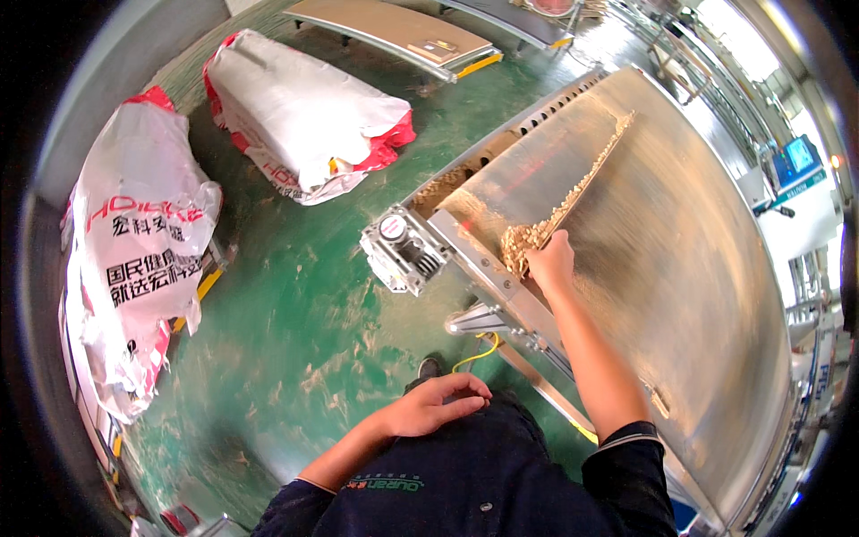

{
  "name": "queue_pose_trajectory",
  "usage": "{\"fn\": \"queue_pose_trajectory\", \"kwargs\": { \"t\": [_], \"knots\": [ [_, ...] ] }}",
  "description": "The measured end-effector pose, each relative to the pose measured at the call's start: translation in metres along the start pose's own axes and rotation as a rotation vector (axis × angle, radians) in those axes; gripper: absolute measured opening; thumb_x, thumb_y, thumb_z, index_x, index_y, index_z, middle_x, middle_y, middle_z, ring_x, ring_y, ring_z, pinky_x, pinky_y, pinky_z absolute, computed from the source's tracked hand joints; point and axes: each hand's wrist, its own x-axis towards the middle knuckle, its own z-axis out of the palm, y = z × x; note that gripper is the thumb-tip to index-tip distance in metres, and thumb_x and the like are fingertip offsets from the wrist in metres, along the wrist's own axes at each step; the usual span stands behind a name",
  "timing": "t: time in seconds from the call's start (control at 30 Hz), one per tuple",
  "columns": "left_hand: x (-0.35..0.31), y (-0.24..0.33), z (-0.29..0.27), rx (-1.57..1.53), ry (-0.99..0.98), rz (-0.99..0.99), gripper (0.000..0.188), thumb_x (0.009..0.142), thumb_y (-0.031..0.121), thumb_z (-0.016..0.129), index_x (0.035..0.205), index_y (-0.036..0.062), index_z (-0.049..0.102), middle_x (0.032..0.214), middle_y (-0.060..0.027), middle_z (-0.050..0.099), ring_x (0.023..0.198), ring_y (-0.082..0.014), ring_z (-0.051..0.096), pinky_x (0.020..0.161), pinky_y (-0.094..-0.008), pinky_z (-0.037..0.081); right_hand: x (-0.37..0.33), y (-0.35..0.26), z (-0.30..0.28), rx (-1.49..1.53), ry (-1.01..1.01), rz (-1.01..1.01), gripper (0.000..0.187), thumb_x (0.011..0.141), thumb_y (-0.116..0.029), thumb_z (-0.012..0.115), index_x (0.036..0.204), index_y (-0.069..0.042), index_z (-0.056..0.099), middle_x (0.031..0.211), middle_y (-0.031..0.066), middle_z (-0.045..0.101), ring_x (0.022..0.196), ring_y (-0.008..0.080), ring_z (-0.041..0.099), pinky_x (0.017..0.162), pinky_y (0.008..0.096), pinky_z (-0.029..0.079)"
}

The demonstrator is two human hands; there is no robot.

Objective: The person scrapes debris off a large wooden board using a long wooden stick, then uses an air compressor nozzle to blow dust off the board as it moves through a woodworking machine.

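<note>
My right hand (551, 261) is closed on the near end of a long thin strip (594, 182), which lies slantwise across a flat conveyor-like bed (680, 233). A ridge of pale wood shavings (528, 240) runs along the strip's left side, thickest in a heap beside my fingers, at the bed's near left corner. My fingers partly hide the strip's near end. My left hand (440, 404) hangs in front of my body with loosely bent fingers and the thumb apart, holding nothing.
A grey motor housing (403, 249) juts from the bed's left corner, with a yellow hose (479, 353) below. White-and-red plastic-wrapped stacks (300, 116) stand at the left on the dusty green floor (295, 295). Brown panels (394, 31) lie at the back; a blue-screened control panel (796, 159) is at right.
</note>
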Motion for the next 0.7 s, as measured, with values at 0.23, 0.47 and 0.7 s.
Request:
{"fn": "queue_pose_trajectory", "kwargs": {
  "t": [0.23,0.47,0.7],
  "knots": [
    [-0.026,-0.004,-0.012,-0.021,0.155,0.079,0.021,0.098,0.017,0.054,0.112,0.0026,0.057,0.107,-0.0042,0.060,0.102,-0.0119,0.054,0.092,-0.0280,0.043,0.032,-0.072,0.055,0.075,0.039,-0.080,0.037,0.072,-0.004,0.067,0.098,0.008,0.044,0.083,0.0232,0.065,0.056,0.0289,0.067,0.045,0.0351,0.054],
    [-0.049,0.000,-0.014,-0.097,0.263,0.051,0.018,0.098,0.012,0.052,0.113,0.0016,0.056,0.108,-0.0055,0.058,0.104,-0.0136,0.053,0.093,-0.0282,0.042,0.049,-0.139,0.081,0.098,-0.109,0.088,0.049,0.078,-0.004,0.062,0.117,0.011,0.035,0.100,0.0269,0.064,0.075,0.0345,0.070,0.064,0.0386,0.059],
    [-0.060,-0.003,-0.014,-0.168,0.404,0.079,0.019,0.097,0.014,0.054,0.111,0.0015,0.058,0.103,-0.0040,0.061,0.100,-0.0114,0.055,0.088,-0.0267,0.044,0.047,-0.176,0.102,0.173,-0.075,0.181,0.058,0.078,0.001,0.060,0.127,0.012,0.030,0.112,0.0300,0.059,0.085,0.0365,0.068,0.072,0.0385,0.060]
  ]
}}
